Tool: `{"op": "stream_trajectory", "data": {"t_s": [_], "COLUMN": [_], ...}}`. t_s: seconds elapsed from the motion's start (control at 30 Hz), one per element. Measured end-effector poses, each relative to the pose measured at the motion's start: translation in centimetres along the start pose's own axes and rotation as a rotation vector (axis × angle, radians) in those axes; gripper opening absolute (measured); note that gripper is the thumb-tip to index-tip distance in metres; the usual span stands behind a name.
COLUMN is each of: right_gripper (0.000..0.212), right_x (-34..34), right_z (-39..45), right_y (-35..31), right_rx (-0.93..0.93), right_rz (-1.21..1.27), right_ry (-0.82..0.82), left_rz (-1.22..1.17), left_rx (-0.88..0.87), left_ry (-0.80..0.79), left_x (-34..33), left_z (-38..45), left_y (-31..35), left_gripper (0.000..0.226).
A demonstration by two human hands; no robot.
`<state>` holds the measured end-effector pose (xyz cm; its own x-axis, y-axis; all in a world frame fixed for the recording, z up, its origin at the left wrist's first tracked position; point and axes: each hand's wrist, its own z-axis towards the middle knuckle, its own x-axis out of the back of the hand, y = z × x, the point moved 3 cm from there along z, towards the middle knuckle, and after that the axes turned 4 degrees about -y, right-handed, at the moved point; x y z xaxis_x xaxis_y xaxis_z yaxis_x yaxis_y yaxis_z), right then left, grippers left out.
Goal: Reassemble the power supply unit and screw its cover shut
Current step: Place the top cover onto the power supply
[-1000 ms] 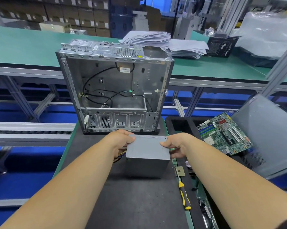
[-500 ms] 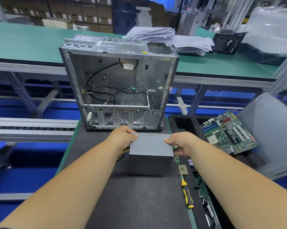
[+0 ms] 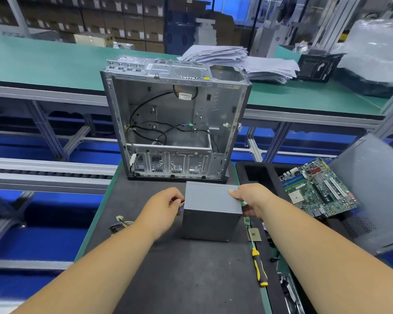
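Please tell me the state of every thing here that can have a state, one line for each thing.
power supply unit: closed grey box, standing on the black mat, outside the case.
computer case: upright, side open, loose black cables inside.
left hand: pinching the coloured wires at the unit's left side.
right hand: gripping the unit's right edge.
screwdriver: lying untouched.
motherboard: removed, lying in the tray.

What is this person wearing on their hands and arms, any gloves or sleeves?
No gloves: the left hand and right hand are bare, with no rings or watch showing. Both forearms are uncovered; only a sliver of dark sleeve shows at the right arm's bottom edge.
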<state>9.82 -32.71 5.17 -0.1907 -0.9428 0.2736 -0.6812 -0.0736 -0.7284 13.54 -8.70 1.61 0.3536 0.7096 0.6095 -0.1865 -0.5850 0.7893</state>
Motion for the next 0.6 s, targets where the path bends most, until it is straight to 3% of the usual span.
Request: {"op": "stream_trajectory", "data": {"t_s": [0.13, 0.17, 0.23, 0.33, 0.43, 0.53, 0.6], "right_gripper": [0.038, 0.037, 0.035, 0.04, 0.068, 0.123, 0.139], "right_x": [-0.3, -0.3, -0.5, -1.0, -2.4, -5.0, -5.7], "right_z": [0.0, 0.0, -0.3, -0.5, -0.7, -1.3, -1.2], "right_y": [0.1, -0.1, -0.7, -2.2, -3.3, -3.0, -2.7], "right_rx": [0.034, 0.05, 0.05, 0.137, 0.436, 0.548, 0.521], "right_rz": [-0.023, -0.073, -0.321, -0.881, -1.187, -1.41, -1.479], "right_ry": [0.029, 0.037, 0.039, 0.142, 0.237, -0.051, -0.123], "left_rz": [0.147, 0.194, 0.251, 0.263, 0.267, 0.265, 0.258], "left_rx": [-0.216, -0.245, -0.273, -0.293, -0.29, -0.279, -0.27], "left_ry": [-0.005, -0.019, -0.019, 0.005, 0.014, 0.022, 0.022], "left_x": [0.1, 0.0, -0.1, -0.1, -0.2, -0.3, -0.2], "left_z": [-1.0, -1.1, -1.1, -1.0, -0.9, -0.9, -1.0], "left_y": [0.1, 0.1, 0.0, 0.0, -0.1, -0.1, 0.0], "left_gripper": [0.008, 0.015, 0.023, 0.022, 0.02, 0.019, 0.019]}}
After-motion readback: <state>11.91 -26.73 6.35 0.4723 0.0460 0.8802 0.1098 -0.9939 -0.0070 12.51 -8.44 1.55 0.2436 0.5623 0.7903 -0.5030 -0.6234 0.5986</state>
